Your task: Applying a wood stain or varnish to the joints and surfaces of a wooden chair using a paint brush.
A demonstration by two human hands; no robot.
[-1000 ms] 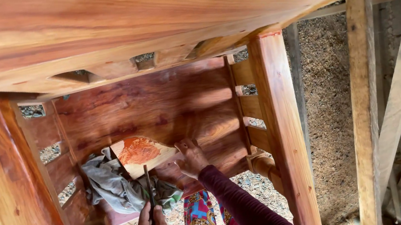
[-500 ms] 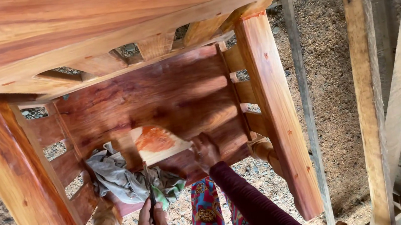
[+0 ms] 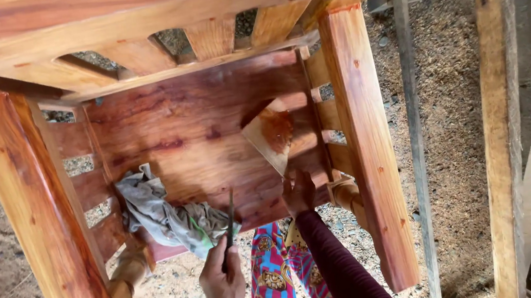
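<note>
A reddish varnished wooden furniture piece (image 3: 190, 124) with slatted sides fills the view. My right hand (image 3: 298, 193), in a maroon sleeve, grips the lower corner of a square tan board stained orange (image 3: 270, 135), which stands tilted on the lower shelf near the right leg. My left hand (image 3: 223, 286) sits lower, at the shelf's front edge, closed around a thin dark tool (image 3: 229, 220) that points up. A crumpled grey rag (image 3: 157, 213) lies on the shelf just left of the tool.
Thick varnished legs stand at left (image 3: 36, 219) and right (image 3: 367, 145). Bare timber posts (image 3: 499, 124) rise at the right. Sawdust covers the ground (image 3: 446, 117). Patterned trousers (image 3: 273, 279) show below the shelf.
My right hand has carried the stained board to the right along the shelf and turned it onto a corner. The view has shifted, and my left hand still holds the tool by the rag.
</note>
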